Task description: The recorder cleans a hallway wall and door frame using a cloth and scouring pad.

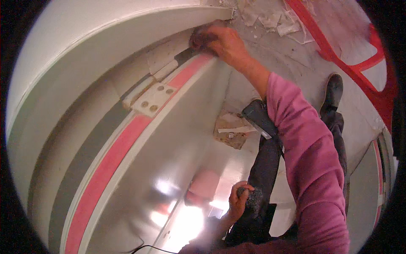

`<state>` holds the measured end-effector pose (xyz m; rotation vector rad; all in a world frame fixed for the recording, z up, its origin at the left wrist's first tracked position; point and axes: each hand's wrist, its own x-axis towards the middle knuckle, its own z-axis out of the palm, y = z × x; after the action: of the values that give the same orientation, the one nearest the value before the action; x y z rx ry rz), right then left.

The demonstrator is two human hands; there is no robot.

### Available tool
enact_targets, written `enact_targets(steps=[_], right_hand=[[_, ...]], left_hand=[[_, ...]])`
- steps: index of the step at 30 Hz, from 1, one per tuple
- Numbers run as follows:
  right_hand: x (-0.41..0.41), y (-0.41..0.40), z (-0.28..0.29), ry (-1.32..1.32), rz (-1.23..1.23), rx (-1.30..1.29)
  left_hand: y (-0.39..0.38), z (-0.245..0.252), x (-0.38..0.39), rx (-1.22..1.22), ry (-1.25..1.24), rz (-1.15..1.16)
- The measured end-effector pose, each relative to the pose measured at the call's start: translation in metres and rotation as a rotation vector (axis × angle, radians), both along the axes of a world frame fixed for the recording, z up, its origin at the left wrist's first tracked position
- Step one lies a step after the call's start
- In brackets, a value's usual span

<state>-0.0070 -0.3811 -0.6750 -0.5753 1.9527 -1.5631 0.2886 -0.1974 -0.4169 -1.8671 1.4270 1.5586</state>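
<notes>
My right hand [225, 44] is at the far end of a long panel edge, its fingers closed on a dark, blurred wad that touches the edge. Along this edge, probably a door's, runs a pinkish-red strip [108, 165] between pale borders. A whitish hinge-like plate [153, 99] with several round holes interrupts the strip. Lower down, my left hand [238, 201] grips a dark grey, fuzzy wad [253, 201], perhaps steel wool, close to my leg. The panel's glossy grey face [152, 168] lies between the strip and my left hand.
A pale curved-looking frame [127, 35] stands left. Red metal framework [336, 60] crosses the upper right, near torn plastic sheeting [288, 25]. A dirty flat piece [231, 139] lies on the floor by my foot. A black cable [155, 246] runs along the bottom. Another red-striped panel [364, 177] is at right.
</notes>
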Motion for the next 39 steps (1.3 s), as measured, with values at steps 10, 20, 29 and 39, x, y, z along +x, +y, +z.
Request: enact_targets(steps=[10,20,29,39], right_hand=[[-0.013,-0.012,-0.069,-0.171,-0.265,0.304],[0.006,0.018,0.037,-0.064,0.177,0.043],[0.003,0.016,-0.085,-0.105,-0.019,0.33],[0.004,0.035,-0.002,-0.275,0.084,0.126]], left_hand=[[-0.014,0.011,-0.062,-0.077,-0.153,-0.194],[0.004,-0.009,-0.041,-0.14,-0.117,-0.141],[0.009,-0.024,-0.044,-0.102,-0.068,-0.352],[0.033,-0.043,-0.057,-0.165,-0.098,-0.071]])
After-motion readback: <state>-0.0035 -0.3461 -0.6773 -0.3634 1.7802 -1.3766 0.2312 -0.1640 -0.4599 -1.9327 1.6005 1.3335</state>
